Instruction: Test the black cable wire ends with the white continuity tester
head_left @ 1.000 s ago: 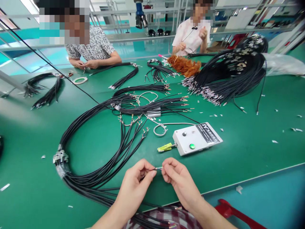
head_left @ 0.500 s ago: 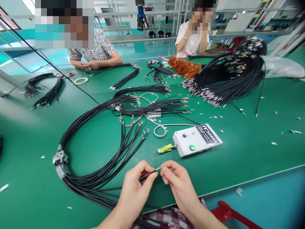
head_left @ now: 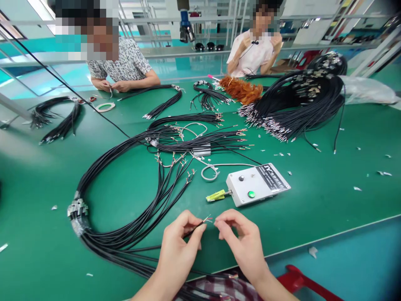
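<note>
My left hand (head_left: 180, 240) is closed, with thumb and forefinger pinching a black cable (head_left: 198, 226) near its stripped end. Thin coloured wires (head_left: 208, 219) fan out past those fingertips. Just right of the wires, a small gap away, is my right hand (head_left: 238, 238), its thumb and forefinger drawn together; whatever they may hold is hidden. The pinched cable runs back to a looped bundle of black cables (head_left: 103, 234), bound at the left by clear tape and metal clips (head_left: 77, 209). Beyond my hands lies a grey box (head_left: 258, 184) with a green button and a yellow-green tip (head_left: 216, 195).
A large heap of black cables (head_left: 300, 104) lies at the right rear beside an orange duster (head_left: 241, 90). Smaller bundles, a tape roll (head_left: 105, 107) and white scraps dot the green table (head_left: 328, 188). Two people (head_left: 125, 62) sit opposite. A red object (head_left: 297, 278) is below the front edge.
My right hand has drawn slightly right, away from the wire ends, which now show spread apart. The left hand keeps its pinch. The far right person's hands have lowered and parted.
</note>
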